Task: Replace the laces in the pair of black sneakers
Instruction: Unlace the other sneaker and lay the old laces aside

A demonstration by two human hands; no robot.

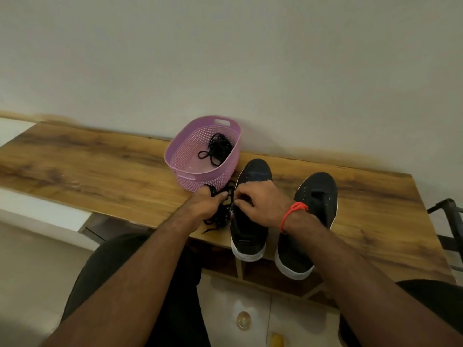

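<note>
Both hands curled — left hand (206, 202) grips black lace (220, 214), right hand (260, 205) pinches sneaker (248, 229).

My right hand (260, 205) covers the eyelet rows of the nearer sneaker (250, 221), so I cannot tell how far it is laced. My left hand (209, 202) hides part of the black lace (220, 216) bunched at its 9 o'clock side. At 3 o'clock, a dark metal frame (448, 221) is cut by the edge.
</note>
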